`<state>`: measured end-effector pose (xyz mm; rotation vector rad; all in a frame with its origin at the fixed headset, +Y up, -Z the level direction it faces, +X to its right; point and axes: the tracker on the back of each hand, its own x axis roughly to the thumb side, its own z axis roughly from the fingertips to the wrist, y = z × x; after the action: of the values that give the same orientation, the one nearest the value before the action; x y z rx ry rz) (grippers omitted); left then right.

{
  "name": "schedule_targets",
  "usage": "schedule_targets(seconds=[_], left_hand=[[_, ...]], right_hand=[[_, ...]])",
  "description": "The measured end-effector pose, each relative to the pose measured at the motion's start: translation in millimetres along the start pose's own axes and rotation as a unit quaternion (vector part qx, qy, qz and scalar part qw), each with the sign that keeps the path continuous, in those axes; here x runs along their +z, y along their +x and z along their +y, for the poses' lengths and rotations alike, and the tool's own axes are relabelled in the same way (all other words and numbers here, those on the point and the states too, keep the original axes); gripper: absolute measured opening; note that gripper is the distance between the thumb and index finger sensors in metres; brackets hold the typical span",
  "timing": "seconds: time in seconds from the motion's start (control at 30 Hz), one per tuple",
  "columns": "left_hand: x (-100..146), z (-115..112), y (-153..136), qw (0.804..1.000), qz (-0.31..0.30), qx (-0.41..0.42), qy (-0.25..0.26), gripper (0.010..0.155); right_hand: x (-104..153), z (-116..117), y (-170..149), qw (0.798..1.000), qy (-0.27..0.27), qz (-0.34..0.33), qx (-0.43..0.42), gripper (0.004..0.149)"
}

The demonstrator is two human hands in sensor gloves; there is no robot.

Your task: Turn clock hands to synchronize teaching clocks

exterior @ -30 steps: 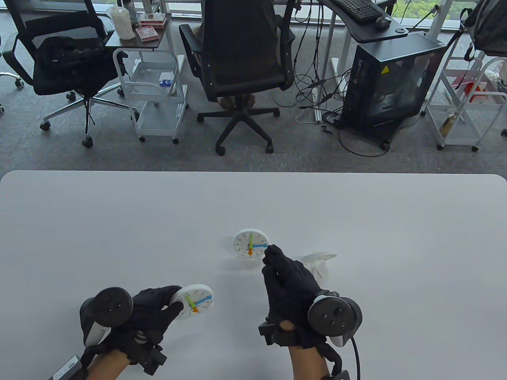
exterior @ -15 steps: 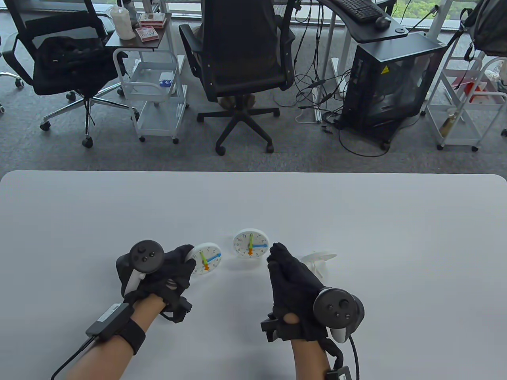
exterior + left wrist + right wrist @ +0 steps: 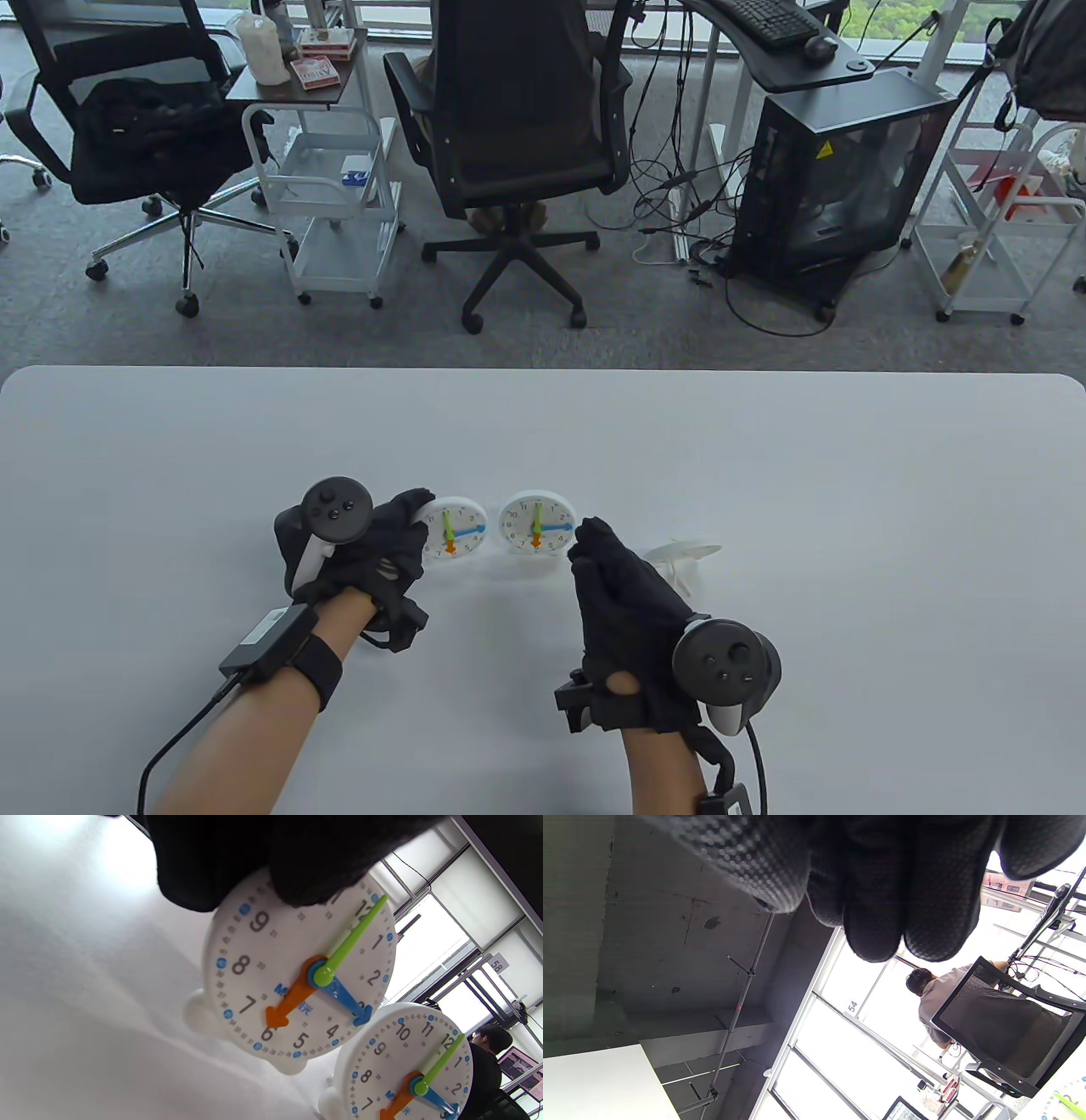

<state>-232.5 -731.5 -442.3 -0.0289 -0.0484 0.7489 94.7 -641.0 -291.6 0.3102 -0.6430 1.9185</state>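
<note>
Here, in the table view, two white clocks stand side by side on the desk (image 3: 764, 475). The left hand (image 3: 373, 552) grips the left clock (image 3: 455, 530) by its upper left rim, fingers curled over the edge. The right clock (image 3: 536, 522) stands just beside it, apart from it by a thin gap. Both faces show a green hand at 12, a blue hand at 3 and an orange hand at 6. The right hand (image 3: 624, 594) holds nothing; its fingers are bunched together, the tips just beside the right clock's rim near the blue hand. I cannot tell whether they touch it. A white stand (image 3: 683, 556) lies on the desk beyond that hand. Behind the desk, white carts (image 3: 331, 182) hold small boxes on their shelves.

In the left wrist view, gloved fingers (image 3: 297, 861) press on the top of the near clock (image 3: 297, 976), around 10 and 11. The second clock (image 3: 407, 1065) stands close behind.

In the right wrist view, the fingers (image 3: 882, 891) hang close together, gripping nothing. A sliver of clock face (image 3: 1067, 1101) shows at the bottom right corner.
</note>
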Motion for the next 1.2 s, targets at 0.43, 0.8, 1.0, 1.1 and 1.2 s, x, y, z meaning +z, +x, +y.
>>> schedule_targets(seconds=[0.43, 0.8, 1.0, 1.1, 1.2], left_hand=[[-7, -11, -6, 1.000, 0.010, -0.008, -0.011, 0.054], [16, 15, -9, 0.999, -0.014, -0.001, 0.030, 0.079], [54, 37, 2, 0.998, -0.044, 0.022, 0.025, 0.079], [80, 43, 11, 0.998, -0.064, 0.024, 0.006, 0.079], [109, 47, 18, 0.996, -0.084, 0.011, -0.016, 0.080]], right_hand=[[0, -1, 0, 1.000, 0.000, 0.003, -0.002, 0.052], [0, -6, -2, 1.000, -0.012, 0.007, -0.001, 0.053], [1, -4, -6, 1.000, -0.008, 0.011, 0.020, 0.057], [1, -4, -9, 0.999, -0.007, 0.011, 0.037, 0.059], [2, -2, -14, 0.998, -0.004, 0.017, 0.059, 0.063]])
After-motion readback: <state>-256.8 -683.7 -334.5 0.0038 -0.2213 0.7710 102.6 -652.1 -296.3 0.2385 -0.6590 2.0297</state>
